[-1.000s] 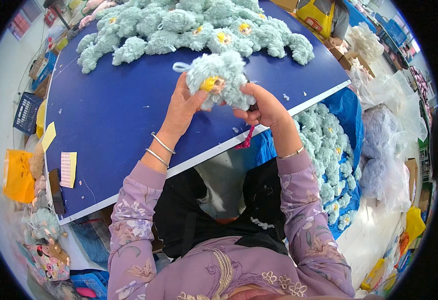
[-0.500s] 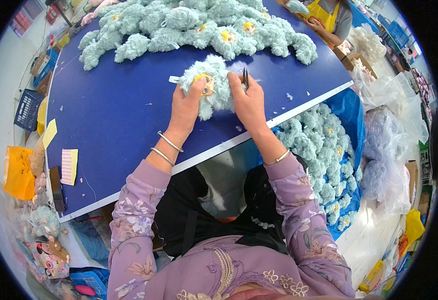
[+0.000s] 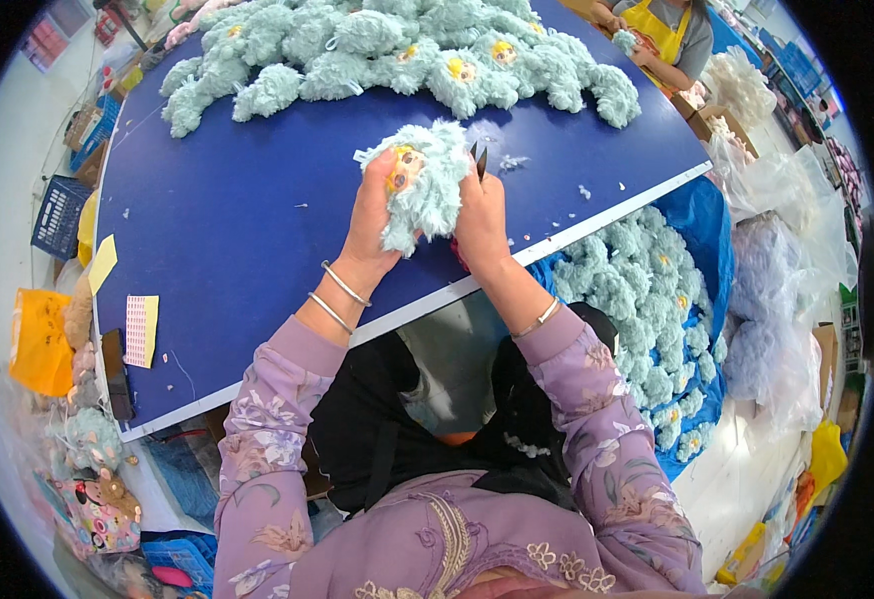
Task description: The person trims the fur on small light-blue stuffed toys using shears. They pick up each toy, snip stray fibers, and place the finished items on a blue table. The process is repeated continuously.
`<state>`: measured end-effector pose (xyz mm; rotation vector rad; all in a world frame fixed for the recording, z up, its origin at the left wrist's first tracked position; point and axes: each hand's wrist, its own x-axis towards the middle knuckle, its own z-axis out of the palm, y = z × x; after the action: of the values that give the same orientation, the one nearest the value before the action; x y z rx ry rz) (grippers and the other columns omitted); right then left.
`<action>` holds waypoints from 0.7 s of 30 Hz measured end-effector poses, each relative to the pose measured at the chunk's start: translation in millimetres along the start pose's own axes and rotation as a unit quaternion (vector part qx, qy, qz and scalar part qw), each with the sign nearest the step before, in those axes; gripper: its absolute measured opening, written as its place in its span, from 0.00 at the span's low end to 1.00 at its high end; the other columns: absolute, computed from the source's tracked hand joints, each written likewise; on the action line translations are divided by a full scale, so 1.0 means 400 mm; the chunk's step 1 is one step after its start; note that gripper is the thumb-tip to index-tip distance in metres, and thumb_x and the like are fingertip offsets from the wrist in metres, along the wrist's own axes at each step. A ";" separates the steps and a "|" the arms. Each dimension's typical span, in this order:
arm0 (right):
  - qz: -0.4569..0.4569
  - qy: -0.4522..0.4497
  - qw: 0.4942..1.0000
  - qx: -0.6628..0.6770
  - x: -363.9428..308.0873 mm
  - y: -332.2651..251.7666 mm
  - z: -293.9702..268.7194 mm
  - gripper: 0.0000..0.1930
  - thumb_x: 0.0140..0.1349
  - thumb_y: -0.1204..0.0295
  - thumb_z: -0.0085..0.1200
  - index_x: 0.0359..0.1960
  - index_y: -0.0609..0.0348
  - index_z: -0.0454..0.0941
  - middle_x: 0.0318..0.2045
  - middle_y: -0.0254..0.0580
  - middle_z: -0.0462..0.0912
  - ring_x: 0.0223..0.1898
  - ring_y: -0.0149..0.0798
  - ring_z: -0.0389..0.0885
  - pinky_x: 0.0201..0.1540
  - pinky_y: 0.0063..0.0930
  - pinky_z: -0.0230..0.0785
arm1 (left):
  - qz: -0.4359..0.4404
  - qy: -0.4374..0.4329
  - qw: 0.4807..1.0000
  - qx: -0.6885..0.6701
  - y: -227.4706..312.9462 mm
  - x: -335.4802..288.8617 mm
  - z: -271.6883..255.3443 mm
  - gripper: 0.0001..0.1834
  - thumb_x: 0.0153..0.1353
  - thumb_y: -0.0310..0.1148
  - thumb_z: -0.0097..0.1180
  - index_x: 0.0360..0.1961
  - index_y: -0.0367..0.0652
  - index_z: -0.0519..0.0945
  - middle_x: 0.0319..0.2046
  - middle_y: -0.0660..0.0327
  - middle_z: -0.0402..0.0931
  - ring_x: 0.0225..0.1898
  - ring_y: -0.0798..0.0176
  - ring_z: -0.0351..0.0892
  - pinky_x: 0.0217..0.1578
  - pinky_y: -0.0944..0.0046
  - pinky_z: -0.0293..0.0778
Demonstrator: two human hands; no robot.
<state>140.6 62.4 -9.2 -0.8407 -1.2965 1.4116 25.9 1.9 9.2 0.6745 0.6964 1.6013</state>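
Moved: since half a second ago both hands have shifted slightly toward the near edge of the blue table [image 3: 247, 230], and the plush toy now hangs longer between them.
Left hand [image 3: 375, 215]: closed around the left side of the plush toy [image 3: 425, 182], thumb pressed into the fluff.
Right hand [image 3: 481, 220]: gripping the toy's right side, with small scissors [image 3: 478, 160] poking up past the fingers; whether the blades are apart, I cannot tell.
Plush toy: pale mint, shaggy, with a yellow face patch near its top; held just above the table, near the table's front edge.
Heap on table: many matching mint toys [image 3: 397, 50] piled along the table's far edge, some showing yellow faces.
Blue bag [image 3: 701, 230]: beside the table's right corner, open and filled with the same mint plush pieces [image 3: 646, 319].
Table's left end: yellow paper slips [image 3: 102, 263] and a striped card [image 3: 140, 329].
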 end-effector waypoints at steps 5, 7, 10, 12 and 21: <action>0.047 -0.003 0.998 -0.045 0.023 -0.033 -0.053 0.21 0.69 0.59 0.44 0.31 0.68 0.77 0.23 0.36 0.78 0.25 0.26 0.72 0.28 0.27 0.66 | 0.036 0.038 0.995 0.089 -0.007 0.013 0.018 0.32 0.66 0.62 0.39 0.47 0.43 0.74 0.35 0.61 0.78 0.25 0.68 0.78 0.20 0.71 0.70; 0.068 0.015 0.993 -0.094 0.036 -0.090 -0.083 0.19 0.69 0.59 0.45 0.38 0.66 0.78 0.27 0.37 0.79 0.28 0.27 0.75 0.28 0.27 0.68 | -0.003 -0.082 0.994 0.078 0.021 0.007 -0.022 0.34 0.65 0.65 0.37 0.50 0.42 0.71 0.36 0.59 0.77 0.27 0.68 0.78 0.21 0.71 0.69; -0.024 -0.102 0.938 0.331 0.079 -0.179 -0.205 0.20 0.67 0.51 0.45 0.37 0.58 0.73 0.22 0.31 0.72 0.16 0.25 0.66 0.18 0.23 0.60 | -0.005 0.018 0.995 0.094 0.031 0.027 -0.035 0.33 0.67 0.62 0.36 0.54 0.42 0.65 0.38 0.57 0.76 0.28 0.66 0.77 0.21 0.71 0.68; -0.083 -0.208 0.865 0.450 0.107 -0.244 -0.294 0.21 0.67 0.47 0.42 0.34 0.54 0.69 0.20 0.28 0.68 0.11 0.22 0.57 0.14 0.19 0.51 | 0.003 0.057 0.987 0.153 0.038 0.056 -0.061 0.28 0.68 0.57 0.40 0.51 0.42 0.67 0.36 0.58 0.77 0.28 0.66 0.77 0.22 0.71 0.68; 0.151 -0.035 0.988 -0.001 0.107 -0.070 -0.147 0.21 0.66 0.52 0.49 0.35 0.62 0.74 0.20 0.37 0.78 0.14 0.23 0.62 0.16 0.20 0.54 | 0.348 0.120 0.479 0.797 0.197 0.395 -0.248 0.28 0.54 0.46 0.61 0.51 0.39 0.74 0.50 0.47 0.74 0.54 0.47 0.72 0.55 0.50 0.64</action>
<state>191.1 117.6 12.9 -1.0302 -1.2610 1.6886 -120.1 142.4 11.2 2.3334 2.4409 1.2228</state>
